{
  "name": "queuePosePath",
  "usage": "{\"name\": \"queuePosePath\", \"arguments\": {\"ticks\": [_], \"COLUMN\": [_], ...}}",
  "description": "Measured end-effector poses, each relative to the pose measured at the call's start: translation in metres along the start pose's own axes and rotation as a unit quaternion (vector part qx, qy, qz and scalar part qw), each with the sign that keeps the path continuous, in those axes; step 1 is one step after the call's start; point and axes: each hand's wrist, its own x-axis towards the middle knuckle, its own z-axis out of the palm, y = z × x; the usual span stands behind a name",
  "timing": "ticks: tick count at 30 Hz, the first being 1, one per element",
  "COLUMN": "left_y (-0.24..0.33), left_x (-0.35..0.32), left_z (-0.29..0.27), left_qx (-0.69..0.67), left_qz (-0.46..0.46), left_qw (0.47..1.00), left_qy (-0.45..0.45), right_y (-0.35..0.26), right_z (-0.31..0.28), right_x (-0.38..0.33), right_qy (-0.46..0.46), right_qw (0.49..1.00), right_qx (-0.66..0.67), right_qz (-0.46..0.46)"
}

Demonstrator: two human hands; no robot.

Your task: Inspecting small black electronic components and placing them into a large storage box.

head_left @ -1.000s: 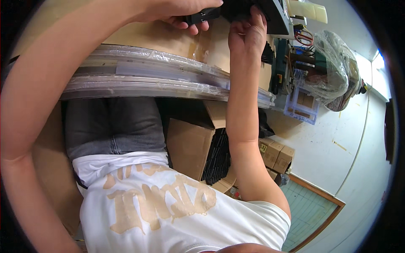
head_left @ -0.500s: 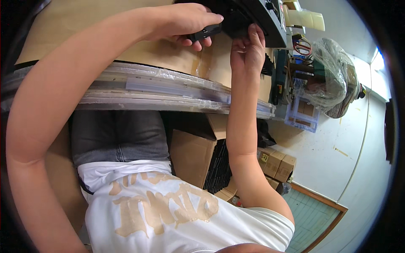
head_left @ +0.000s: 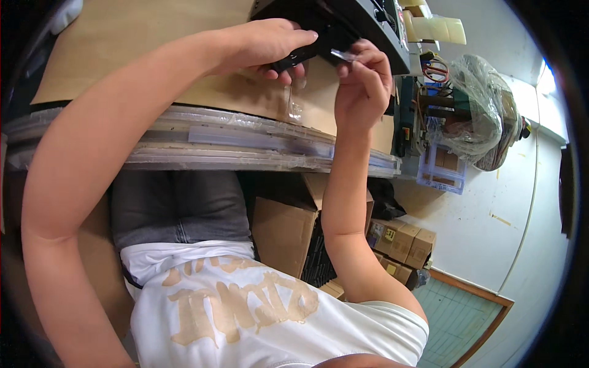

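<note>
left hand (head_left: 264,46) grips a black part (head_left: 294,59) — right hand (head_left: 363,83) beside.

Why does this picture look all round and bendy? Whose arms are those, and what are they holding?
The picture comes from a small camera worn on a person's head, looking down. Its lens sees very wide, so straight edges curve near the rim. The two arms belong to that person, and below them you see their own white shirt.

The left hand grips a small black object. The right hand pinches something thin and clear beside it; a clear strip hangs down just below the hands. It is too small to tell more.

They work over a table covered with brown cardboard. Behind the hands sits a dark machine. Under the table stand cardboard boxes.
</note>
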Motion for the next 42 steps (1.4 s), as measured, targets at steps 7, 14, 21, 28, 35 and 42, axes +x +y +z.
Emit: {"name": "queuePosePath", "arguments": {"ticks": [7, 14, 21, 28, 35, 42], "left_y": [0.004, 0.003, 0.005, 0.006, 0.005, 0.007], "left_x": [0.0, 0.004, 0.004, 0.0, 0.001, 0.002], "left_z": [0.0, 0.001, 0.002, -0.001, -0.002, -0.002], "left_qx": [-0.02, -0.081, -0.101, -0.121, -0.12, -0.109], "left_qz": [0.048, 0.085, 0.07, 0.008, 0.014, -0.006], "left_qw": [0.999, 0.993, 0.992, 0.991, 0.991, 0.993], "left_qy": [0.012, 0.005, -0.008, -0.053, -0.063, -0.051], "right_y": [-0.005, -0.004, -0.01, -0.019, -0.01, -0.013], "right_z": [0.01, 0.009, 0.011, 0.019, 0.015, 0.026], "right_x": [-0.002, -0.004, -0.003, -0.011, -0.008, -0.013], "right_qy": [-0.011, -0.019, -0.014, -0.039, -0.124, -0.044], "right_qw": [0.991, 0.989, 0.988, 0.993, 0.992, 0.995], "right_qx": [0.062, 0.034, 0.041, -0.018, 0.01, -0.078], "right_qz": [0.115, 0.145, 0.15, 0.109, 0.022, 0.05]}}
